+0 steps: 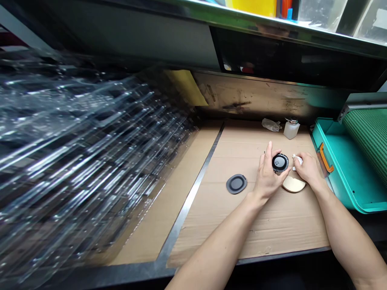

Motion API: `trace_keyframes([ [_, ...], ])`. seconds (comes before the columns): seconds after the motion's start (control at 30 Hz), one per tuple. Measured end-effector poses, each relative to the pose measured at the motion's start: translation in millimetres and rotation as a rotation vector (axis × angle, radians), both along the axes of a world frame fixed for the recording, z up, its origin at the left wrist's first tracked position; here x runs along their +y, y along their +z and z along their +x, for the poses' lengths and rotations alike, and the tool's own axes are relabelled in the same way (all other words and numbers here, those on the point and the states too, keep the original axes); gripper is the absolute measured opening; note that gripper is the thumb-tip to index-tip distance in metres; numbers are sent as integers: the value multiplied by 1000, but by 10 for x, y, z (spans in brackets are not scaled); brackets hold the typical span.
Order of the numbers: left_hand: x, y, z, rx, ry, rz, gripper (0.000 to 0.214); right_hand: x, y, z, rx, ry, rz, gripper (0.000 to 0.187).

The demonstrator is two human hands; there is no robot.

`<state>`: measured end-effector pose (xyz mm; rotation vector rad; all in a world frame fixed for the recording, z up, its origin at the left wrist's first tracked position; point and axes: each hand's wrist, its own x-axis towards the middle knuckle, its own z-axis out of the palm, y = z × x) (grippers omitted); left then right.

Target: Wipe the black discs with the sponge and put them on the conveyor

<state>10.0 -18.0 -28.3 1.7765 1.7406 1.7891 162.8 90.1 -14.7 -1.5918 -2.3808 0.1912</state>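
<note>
- The left hand [267,177] is closed in a narrow grip on a round black housing [280,162], with the fingers [269,150] up its near side; the housing has a grey centre and is tilted, held just above the cardboard;
- The right hand [308,168] is narrow too, pinching a small white piece [297,160] between thumb and fingers; that piece touches or nearly touches the edge of the housing, and whether it is cloth, tissue or something else is too small to tell;
- A cream oval pad [294,184] lies on the cardboard just under the right hand, close to the left hand's heel;
- A dark grey oval part [236,184] with a lighter centre lies flat to the left of the left hand, well clear of it;
- Beyond the hands stand a translucent plastic bottle [292,129] with a metal pump top and, beside it, a crumpled clear plastic bag [271,125];
- All of this sits on a brown cardboard sheet [250,225] covering the bench, edged by a metal strip [193,193];
- To the right is a teal tray [325,139] with an orange handle [325,158], a green ribbed mat [365,141] above it;
- To the left, a tall stack of clear plastic sheets [90,141] is blurred;
</note>
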Motion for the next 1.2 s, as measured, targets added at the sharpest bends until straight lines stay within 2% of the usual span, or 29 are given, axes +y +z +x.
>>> trace_keyframes([
  [0.3, -11, 13, -13, -8, 0, 6, 107, 36, -43, 6, 9, 4, 0, 30],
  [0.4, -18, 31, 0, -29, -10, -7, 101, 40, -44, 9, 10, 7, 0, 30],
  [0.47, -6, 55, 6, -116, -37, -30, 92, 39, -38, 11, 10, 9, -6, 31],
  [0.53, 26, 88, -15, -367, -98, -99, 75, 36, -26, 13, 11, 10, -12, 31],
  [0.6, 70, 126, -79, -774, -209, -219, 63, 32, -11, 14, 10, 14, -13, 30],
  [0.7, 120, 182, -223, -1326, -409, -366, 61, 19, 17, 14, -2, 19, -13, 29],
  [0.8, 115, 223, -311, -1516, -524, -368, 51, 1, 38, 15, -13, 19, -13, 27],
  [0.87, 94, 234, -314, -1492, -532, -342, 43, -8, 41, 18, -9, 15, -8, 27],
  [1.0, 121, 230, -398, -1270, -362, -300, 36, -1, 8, 14, 2, 3, -5, 26],
  [1.07, 199, 238, -598, -1089, -302, -368, 40, 9, -25, 2, 5, -1, -3, 26],
  [1.13, 308, 262, -904, -835, -241, -484, 40, 7, -57, -15, 11, -5, -4, 25],
  [1.2, 429, 289, -1250, -551, -117, -580, 39, -12, -74, -33, 17, -18, -14, 24],
])
